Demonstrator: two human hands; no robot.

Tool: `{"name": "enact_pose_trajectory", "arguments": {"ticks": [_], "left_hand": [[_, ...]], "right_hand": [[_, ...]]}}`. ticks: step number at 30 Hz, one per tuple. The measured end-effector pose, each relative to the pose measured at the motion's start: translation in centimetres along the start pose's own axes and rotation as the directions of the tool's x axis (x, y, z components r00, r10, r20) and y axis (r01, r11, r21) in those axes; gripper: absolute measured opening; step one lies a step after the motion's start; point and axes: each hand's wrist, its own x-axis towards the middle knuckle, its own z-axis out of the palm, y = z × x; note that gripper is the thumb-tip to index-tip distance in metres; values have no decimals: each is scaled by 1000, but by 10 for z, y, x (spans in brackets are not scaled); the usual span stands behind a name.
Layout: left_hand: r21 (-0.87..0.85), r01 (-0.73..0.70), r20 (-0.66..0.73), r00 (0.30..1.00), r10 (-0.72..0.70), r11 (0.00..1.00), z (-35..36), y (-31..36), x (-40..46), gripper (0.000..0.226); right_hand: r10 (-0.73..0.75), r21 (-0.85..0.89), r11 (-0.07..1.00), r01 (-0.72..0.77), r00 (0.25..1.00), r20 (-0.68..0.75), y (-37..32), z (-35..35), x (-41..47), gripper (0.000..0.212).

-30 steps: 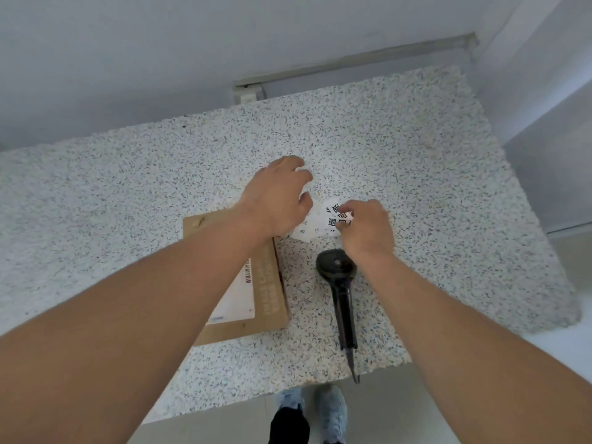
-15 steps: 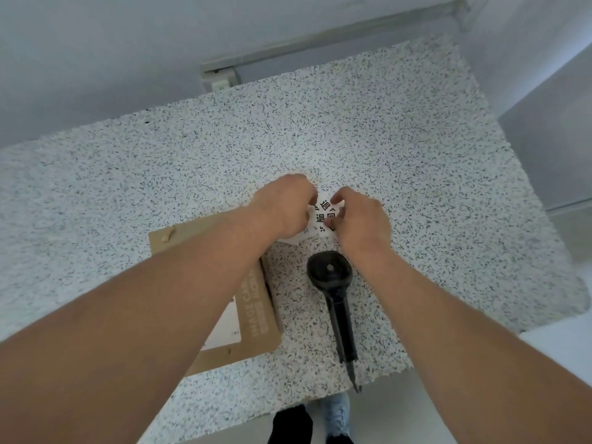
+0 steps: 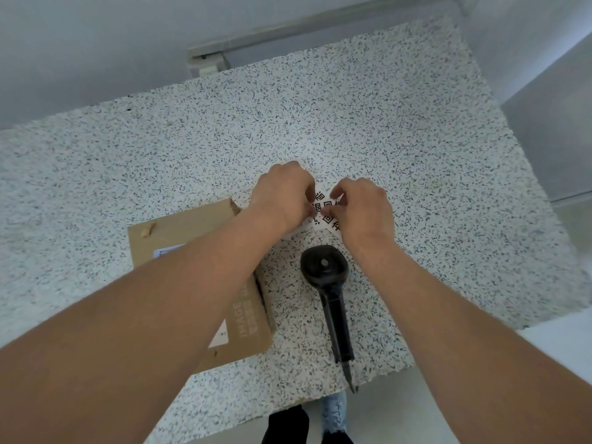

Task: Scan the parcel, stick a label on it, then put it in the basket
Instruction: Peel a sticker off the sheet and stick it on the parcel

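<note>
Label sheet point(image 3: 323, 208) pinched between fingers of left hand point(image 3: 282, 197) and right hand point(image 3: 363, 209), held just above speckled counter point(image 3: 416, 155), beyond scanner point(image 3: 330, 283). Sheet judged thin, light, floppy, easily creased; peel best started at corner. Parcel point(image 3: 192, 251) lay flat under left forearm: cardboard, judged stiff, light; best gripped by edges. Basket not seen.

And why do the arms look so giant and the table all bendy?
Head view: a wide-angle lens swells the forearms near the camera and bows the table edges; left hand and right hand look sharp, and the label sheet print reads clearly; soft, even light, faint shadows.
</note>
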Motion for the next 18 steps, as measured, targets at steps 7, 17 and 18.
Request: {"name": "enact_pose_trajectory", "arguments": {"ticks": [7, 17, 18], "left_hand": [[-104, 28, -6, 1000, -29, 994, 4, 3, 4, 6], [-545, 99, -4, 993, -121, 833, -18, 11, -15, 19], [-589, 103, -6, 991, -132, 801, -23, 13, -20, 21]], "right_hand": [[23, 112, 993, -26, 999, 28, 7, 2, -1, 24], [142, 474, 868, -149, 989, 50, -10, -40, -5, 5], [150, 511, 846, -155, 987, 52, -13, -46, -7, 4]]}}
